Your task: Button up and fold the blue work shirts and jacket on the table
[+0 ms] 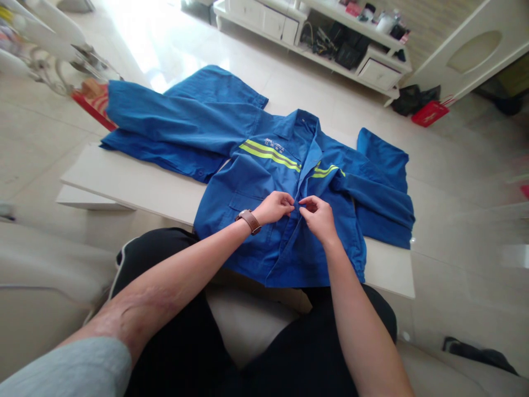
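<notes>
A blue work jacket (252,176) with yellow-green and grey stripes lies spread over a low white table, its collar pointing away from me. My left hand (279,207), with a brown-strapped watch on the wrist, pinches the jacket's front edge near the middle. Close beside it on the right, my right hand (318,215) has its thumb and forefinger pinched at the same front placket. The fingertips of both hands nearly meet. Any button or fastener between them is too small to make out. Below the stripes, the lower front hangs toward my lap.
More blue fabric (219,85) lies behind the left sleeve, and another blue piece (382,160) is at the right. The white tabletop (165,190) shows at the left. Farther back stand a white cabinet (264,22) and a red bag (430,113). My knees are under the table's near edge.
</notes>
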`<action>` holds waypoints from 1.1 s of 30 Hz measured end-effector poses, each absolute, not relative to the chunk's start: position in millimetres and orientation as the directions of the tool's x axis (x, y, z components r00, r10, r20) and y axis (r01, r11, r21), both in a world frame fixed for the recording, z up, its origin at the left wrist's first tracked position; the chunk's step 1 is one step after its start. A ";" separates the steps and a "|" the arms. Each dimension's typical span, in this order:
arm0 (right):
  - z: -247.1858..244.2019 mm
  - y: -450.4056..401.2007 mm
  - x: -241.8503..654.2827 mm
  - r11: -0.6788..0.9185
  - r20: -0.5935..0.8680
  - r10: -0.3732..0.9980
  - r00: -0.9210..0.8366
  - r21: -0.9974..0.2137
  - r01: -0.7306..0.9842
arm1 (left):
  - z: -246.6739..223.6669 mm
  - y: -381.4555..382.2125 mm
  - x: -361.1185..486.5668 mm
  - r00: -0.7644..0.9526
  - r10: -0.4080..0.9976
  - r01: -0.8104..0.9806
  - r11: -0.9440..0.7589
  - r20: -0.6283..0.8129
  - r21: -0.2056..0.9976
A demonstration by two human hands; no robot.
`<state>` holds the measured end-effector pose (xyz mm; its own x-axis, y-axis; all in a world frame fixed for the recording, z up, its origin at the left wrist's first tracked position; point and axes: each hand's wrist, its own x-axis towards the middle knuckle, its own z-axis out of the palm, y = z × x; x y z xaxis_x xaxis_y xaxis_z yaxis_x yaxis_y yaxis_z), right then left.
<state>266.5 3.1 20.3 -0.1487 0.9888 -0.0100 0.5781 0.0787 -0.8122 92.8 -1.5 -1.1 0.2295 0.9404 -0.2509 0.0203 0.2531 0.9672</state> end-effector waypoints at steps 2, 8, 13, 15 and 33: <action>19.2 3.2 267.2 0.067 -0.028 0.987 -0.156 -0.818 0.571 | -1.5 -1.2 91.7 0.239 0.940 0.057 0.237 -0.244 0.970; 14.6 4.0 266.0 0.093 -0.002 0.985 -0.170 -0.829 0.552 | -4.4 -2.5 90.5 0.228 0.944 0.154 0.207 -0.239 0.966; 16.7 3.5 263.2 0.119 0.015 0.981 -0.195 -0.837 0.534 | -4.2 -4.0 92.3 0.178 0.946 0.073 0.262 -0.271 0.962; 18.6 2.9 262.5 0.117 0.014 0.981 -0.194 -0.838 0.533 | -2.2 -4.8 93.3 0.165 0.939 0.009 0.304 -0.302 0.953; 26.4 -0.7 259.4 0.154 0.071 0.983 -0.170 -0.820 0.551 | -1.5 -4.5 96.9 0.107 0.906 -0.210 0.424 -0.410 0.881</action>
<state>259.4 -0.7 26.4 -0.1701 0.9829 0.0707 0.5510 0.1543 -0.8201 96.9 -4.5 -1.5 0.1067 0.9057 -0.4102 -0.2101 0.4238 0.8811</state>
